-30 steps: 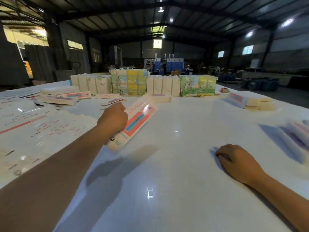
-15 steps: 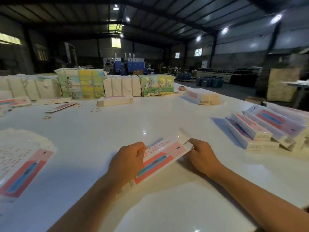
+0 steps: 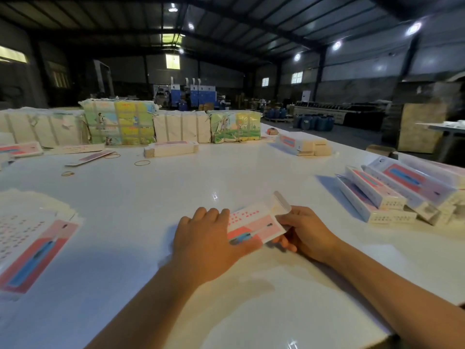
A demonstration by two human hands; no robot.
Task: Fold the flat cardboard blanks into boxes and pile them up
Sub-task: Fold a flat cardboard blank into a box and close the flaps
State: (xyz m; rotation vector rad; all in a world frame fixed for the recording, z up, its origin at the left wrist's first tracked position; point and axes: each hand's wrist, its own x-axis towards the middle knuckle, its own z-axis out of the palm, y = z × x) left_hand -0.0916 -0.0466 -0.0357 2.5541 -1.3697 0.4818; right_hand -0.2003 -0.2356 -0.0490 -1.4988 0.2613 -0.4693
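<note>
Lying near the front middle of the glossy white table (image 3: 156, 197), a flat pink-and-white printed cardboard blank (image 3: 256, 224) with a blue pen picture is being held between both hands. Its near end is being covered by the left hand (image 3: 208, 241), whose fingers are being laid over it, slightly bent; whether they are pressing or gripping cannot be told. Its far right end is being pinched by the right hand (image 3: 304, 234), thumb on top and fingers curled beneath, just below the blank's raised white end flap (image 3: 280, 204). A pile of folded pink-and-white boxes (image 3: 392, 192) is being kept at the right side of the table, well apart from the hands. A stack of unfolded flat blanks (image 3: 32, 238) is being kept at the left. Strapped bundles of white and colourfully printed cardboard (image 3: 118, 123) are being stored along the far edge, with loose rubber bands (image 3: 142, 162) in front of them.
</note>
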